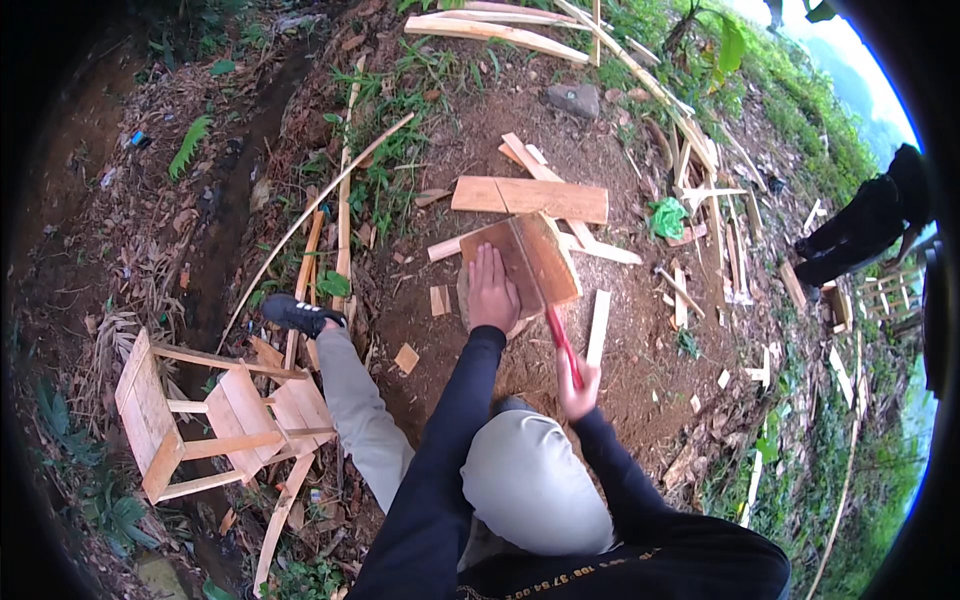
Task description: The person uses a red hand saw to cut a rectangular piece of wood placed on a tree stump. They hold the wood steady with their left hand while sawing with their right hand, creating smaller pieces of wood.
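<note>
1. Your ground [635, 405] is brown soil, grassy in places.
2. Ahead of you lie a grey rock [573, 100] and crumpled green plastic [668, 217].
3. Nearer you lies a wood square [406, 358]; to your left, a wooden frame [245, 405].

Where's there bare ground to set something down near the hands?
Bare dirt lies right of the right hand, between the pale slat and a wood chip. Another patch lies between the grey rock and the wide board. It's crowded around the brown board under the left hand, with loose slats just beyond.
</note>
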A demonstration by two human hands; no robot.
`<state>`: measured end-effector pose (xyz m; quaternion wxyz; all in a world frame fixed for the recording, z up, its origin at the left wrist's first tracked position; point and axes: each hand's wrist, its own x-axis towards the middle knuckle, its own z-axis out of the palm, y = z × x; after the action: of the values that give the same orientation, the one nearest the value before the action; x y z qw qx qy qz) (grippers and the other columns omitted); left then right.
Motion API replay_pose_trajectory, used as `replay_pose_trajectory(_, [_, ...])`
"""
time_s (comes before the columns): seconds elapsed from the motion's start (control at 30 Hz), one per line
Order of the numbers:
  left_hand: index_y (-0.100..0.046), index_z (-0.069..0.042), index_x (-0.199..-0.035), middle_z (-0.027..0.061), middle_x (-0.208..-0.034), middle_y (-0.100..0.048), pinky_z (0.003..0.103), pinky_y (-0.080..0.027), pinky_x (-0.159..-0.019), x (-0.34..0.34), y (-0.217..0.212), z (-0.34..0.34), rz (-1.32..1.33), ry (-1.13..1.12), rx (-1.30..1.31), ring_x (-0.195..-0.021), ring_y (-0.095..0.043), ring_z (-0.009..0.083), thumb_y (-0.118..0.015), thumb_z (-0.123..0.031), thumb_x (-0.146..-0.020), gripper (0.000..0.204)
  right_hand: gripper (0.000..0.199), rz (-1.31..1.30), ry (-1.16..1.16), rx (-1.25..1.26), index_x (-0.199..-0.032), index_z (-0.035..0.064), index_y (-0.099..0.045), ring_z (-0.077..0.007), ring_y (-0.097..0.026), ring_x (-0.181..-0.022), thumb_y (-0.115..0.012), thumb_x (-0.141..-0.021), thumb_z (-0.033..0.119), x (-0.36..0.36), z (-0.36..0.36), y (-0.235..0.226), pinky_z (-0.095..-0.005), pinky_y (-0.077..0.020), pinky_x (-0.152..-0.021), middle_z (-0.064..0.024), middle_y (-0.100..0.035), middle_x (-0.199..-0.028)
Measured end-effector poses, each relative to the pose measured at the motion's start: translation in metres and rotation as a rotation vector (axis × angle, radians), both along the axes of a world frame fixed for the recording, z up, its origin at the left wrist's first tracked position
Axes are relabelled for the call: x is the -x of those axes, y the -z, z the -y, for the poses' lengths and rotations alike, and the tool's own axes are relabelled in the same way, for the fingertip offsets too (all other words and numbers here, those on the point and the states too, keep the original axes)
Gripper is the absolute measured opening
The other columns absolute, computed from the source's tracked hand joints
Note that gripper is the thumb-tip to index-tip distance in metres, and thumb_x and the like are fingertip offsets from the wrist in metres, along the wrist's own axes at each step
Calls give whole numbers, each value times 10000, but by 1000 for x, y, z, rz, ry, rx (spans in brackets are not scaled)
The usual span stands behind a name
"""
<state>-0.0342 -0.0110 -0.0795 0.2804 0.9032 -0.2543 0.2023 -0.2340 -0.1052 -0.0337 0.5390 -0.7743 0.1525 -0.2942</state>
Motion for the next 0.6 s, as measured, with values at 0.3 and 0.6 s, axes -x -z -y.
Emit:
replay_pose_trajectory(0.3, [-439,86,-1416,247,-1511,-406,510,-263,-1194,2,-11,11,-3,3,8,-1447,-343,367,-487,-103,-868,582,189,-14,-3,44,-911,-12,-666,-89,-458,-521,-629,-989,155,1,14,21,-275,-340,-490,-28,-510,-582])
replay_pose_trajectory(0.6, [-448,107,-1396,252,-1496,-418,499,-261,-1197,2,-11,8,5,4,26,-1449,-339,361,-510,-105,-844,595,232,-130,-28,-8,-813,12,-660,-102,-454,-463,-571,-996,124,52,10,24,-326,-338,-466,-41,-483,-537])
